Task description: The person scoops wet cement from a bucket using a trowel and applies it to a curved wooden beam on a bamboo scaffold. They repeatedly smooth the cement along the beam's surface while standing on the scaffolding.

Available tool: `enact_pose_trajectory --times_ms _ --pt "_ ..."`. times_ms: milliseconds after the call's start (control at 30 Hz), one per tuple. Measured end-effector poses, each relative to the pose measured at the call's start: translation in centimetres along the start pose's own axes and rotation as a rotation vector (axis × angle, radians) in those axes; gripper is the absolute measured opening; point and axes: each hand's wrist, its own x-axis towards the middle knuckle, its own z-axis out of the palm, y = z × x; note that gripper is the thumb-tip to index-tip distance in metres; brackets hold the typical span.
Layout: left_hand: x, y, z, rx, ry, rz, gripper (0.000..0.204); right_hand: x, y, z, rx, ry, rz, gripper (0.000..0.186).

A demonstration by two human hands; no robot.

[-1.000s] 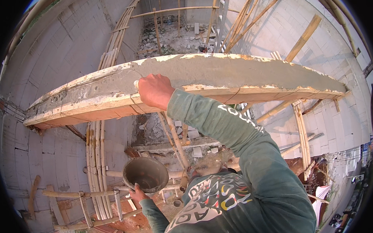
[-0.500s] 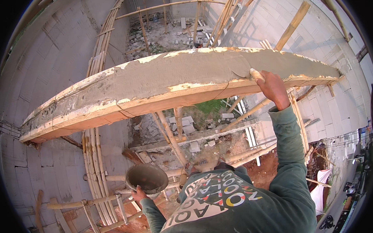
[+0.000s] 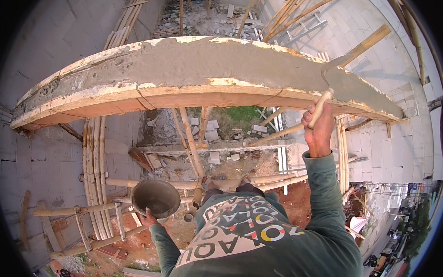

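Note:
My right hand (image 3: pixel 320 134) is closed round the wooden handle of a trowel (image 3: pixel 320 109), near the right end of a long beam. The trowel's thin blade lies against the grey mortar (image 3: pixel 214 60) on top of the beam and is hard to make out there. Timber formwork (image 3: pixel 186 93) borders the mortar along the near side. Low on the left, my left hand (image 3: pixel 148 219) grips the edge of a dark round bucket (image 3: pixel 156 198). Its inside is coated with grey residue.
Bamboo poles (image 3: pixel 97 177) stand at the left, and more form a rail (image 3: pixel 130 182) by my feet. A slanting timber (image 3: pixel 364 46) meets the beam's far side. Block walls (image 3: pixel 37 169) rise on both sides; rubble (image 3: pixel 211 131) lies far below.
My right hand has turned, so the trowel handle now stands more upright, and the trowel is farther right along the mortar. The whole view has shifted; the bucket stays in my left hand.

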Motion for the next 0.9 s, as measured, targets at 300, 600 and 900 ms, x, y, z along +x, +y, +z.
enact_pose_trajectory --times_ms 300,600,900 --pt "-0.9 -3.8 -3.6 -0.058 0.09 -0.117 0.051 2.1 -4.1 -0.9 -0.299 -0.096 -0.147 0.028" --pt "-5.8 -10.0 -12.1 0.291 0.51 -0.295 0.058 -6.0 8.1 1.1 -0.799 -0.629 -0.224 0.025" --pt "-16.3 -10.4 -18.0 -0.227 0.606 -0.382 0.036 -12.3 17.7 7.6 -0.846 -1.375 0.075 0.019"
